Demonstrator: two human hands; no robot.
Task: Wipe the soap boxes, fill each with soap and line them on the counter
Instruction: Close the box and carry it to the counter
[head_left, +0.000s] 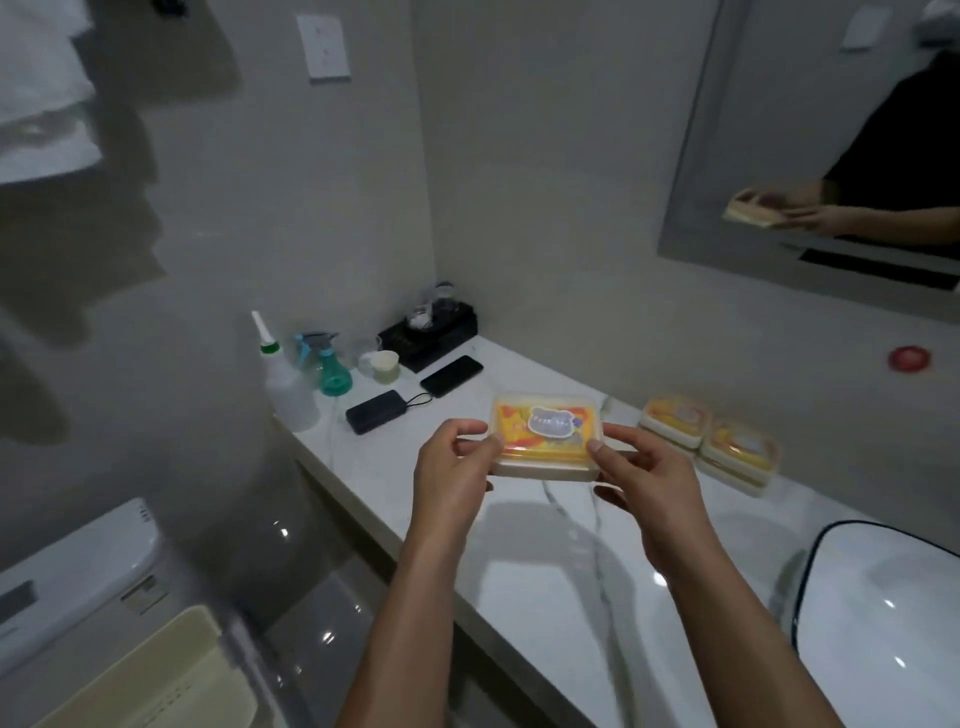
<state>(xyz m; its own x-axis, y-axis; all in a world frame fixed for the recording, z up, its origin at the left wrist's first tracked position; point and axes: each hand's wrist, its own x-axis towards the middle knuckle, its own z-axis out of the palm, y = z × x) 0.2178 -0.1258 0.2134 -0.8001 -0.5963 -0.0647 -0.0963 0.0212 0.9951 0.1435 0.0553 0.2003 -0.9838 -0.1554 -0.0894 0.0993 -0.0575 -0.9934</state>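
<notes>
At far left, a toilet tank (78, 566) and a cream plastic bin (156, 680) stood below the counter (545, 571), both cut off by the frame edge. Along the counter's left end stood two bottles, one white squeeze bottle (285, 384) and one teal spray bottle (332, 369); two cups (382, 364) side by side; one black tray (431, 332) whose contents were too blurred to name; one power bank (376, 411); and one phone (451, 376). Three soap boxes were counted. One soap box (545, 439) was held above the counter, level, between both hands: the left hand (452, 473) pinched its left end with thumb on the lid, and the right hand (644, 478) pinched its right end likewise. It had a cream base and an orange-yellow lid bearing a grey bear-shaped label; its contents were not visible. Two closed soap boxes (711, 441) lay touching in a row near the wall, to the right. At lower right, a white sink (883, 623) with a dark rim was cut off. Above it, a mirror (753, 156) reflected the hands and box, blurred
</notes>
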